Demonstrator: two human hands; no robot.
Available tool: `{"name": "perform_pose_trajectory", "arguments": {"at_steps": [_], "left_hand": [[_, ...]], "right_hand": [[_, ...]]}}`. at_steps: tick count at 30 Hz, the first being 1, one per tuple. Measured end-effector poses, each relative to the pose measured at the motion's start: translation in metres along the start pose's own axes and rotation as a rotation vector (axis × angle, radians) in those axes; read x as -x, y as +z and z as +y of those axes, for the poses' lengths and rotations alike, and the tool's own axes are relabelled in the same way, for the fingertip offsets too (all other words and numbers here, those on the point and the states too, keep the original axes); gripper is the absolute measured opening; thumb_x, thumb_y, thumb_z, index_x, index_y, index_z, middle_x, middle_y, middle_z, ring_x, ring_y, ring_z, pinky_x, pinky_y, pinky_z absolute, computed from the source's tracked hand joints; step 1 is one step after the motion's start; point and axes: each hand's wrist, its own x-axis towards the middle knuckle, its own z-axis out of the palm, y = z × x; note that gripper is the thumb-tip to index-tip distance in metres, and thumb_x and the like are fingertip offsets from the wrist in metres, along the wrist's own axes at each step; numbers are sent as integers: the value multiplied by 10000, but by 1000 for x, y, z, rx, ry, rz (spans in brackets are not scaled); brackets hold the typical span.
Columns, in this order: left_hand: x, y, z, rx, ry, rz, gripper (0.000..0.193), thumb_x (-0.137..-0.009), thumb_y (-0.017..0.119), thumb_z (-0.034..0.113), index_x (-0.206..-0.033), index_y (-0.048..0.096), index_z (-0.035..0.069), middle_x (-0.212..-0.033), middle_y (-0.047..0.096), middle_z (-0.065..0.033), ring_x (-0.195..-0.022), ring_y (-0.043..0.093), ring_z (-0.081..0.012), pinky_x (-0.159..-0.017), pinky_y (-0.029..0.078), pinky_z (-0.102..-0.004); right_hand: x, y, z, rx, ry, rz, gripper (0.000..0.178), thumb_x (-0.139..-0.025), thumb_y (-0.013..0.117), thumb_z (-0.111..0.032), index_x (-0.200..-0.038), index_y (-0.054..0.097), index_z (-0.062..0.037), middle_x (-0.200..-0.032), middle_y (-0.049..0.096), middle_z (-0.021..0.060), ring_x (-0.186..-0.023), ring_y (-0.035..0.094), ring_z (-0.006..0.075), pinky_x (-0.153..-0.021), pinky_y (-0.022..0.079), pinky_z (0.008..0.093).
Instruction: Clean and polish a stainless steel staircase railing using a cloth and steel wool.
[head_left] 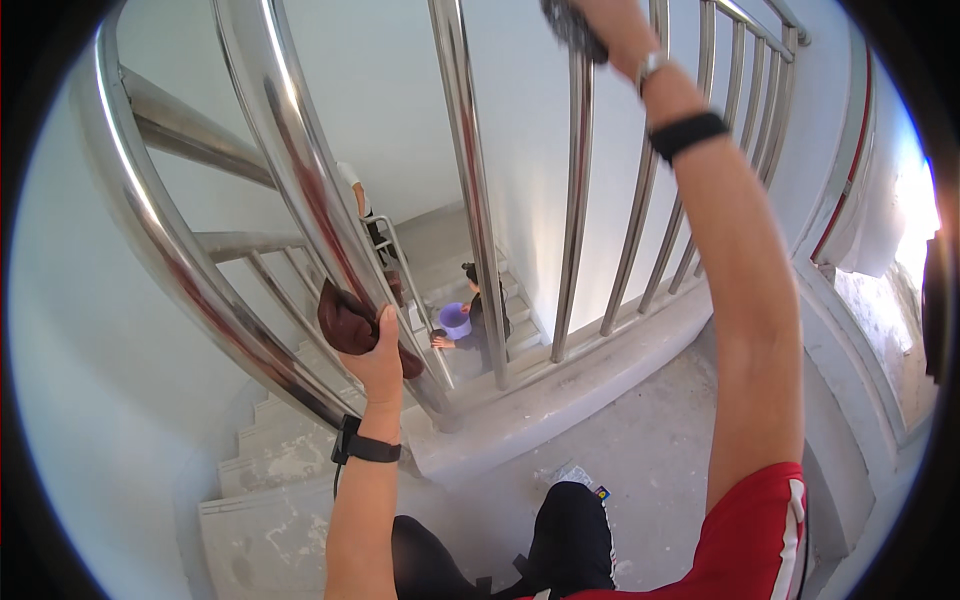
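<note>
My left hand (375,360) is closed around the lower part of a thick steel railing post (318,190), with a dark brown cloth (345,318) pressed between the palm and the metal. Folds of that cloth hang out on both sides of the post. Up at the top edge, my right hand (615,35) grips a dark grey, rough-looking pad or cloth (575,28) against the upper part of a thinner baluster (578,200). The picture cuts off part of this hand, and motion blurs it.
Concrete stairs (275,505) descend at the left beside a curved handrail (150,220). Below, a person (490,320) has a purple bucket (455,320), and another person (350,185) stands farther off. A plastic packet (572,476) lies on the landing. A low ledge (560,390) carries the balusters.
</note>
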Motion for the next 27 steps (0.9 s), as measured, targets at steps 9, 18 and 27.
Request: {"name": "perform_pose_trajectory", "arguments": {"at_steps": [9,18,27], "left_hand": [[-6,5,0,-70,-8,53,541,-739,711,145,-1185,457,-27,-1158,495,-89,-1029,473,-160,-907,366,-278],[-8,14,1,-4,26,27,310,-826,640,160,-1055,501,4,-991,536,-23,-898,479,-135,-851,370,-274],[-1,-2,-11,-56,9,15,694,-733,712,159,-1288,348,-42,-1269,406,-123,-1158,404,-217,-1006,281,-306]], "right_hand": [[67,-9,78,82,0,-48,246,-765,612,-211,-766,581,33,-617,564,66,-518,542,147,-470,448,302],[375,-9,321,316,347,173,202,-732,657,-154,-808,517,-29,-621,529,75,-565,491,183,-569,435,308],[224,-15,188,321,116,56,300,-714,687,-214,-815,510,7,-643,496,92,-608,457,168,-583,429,323]]}}
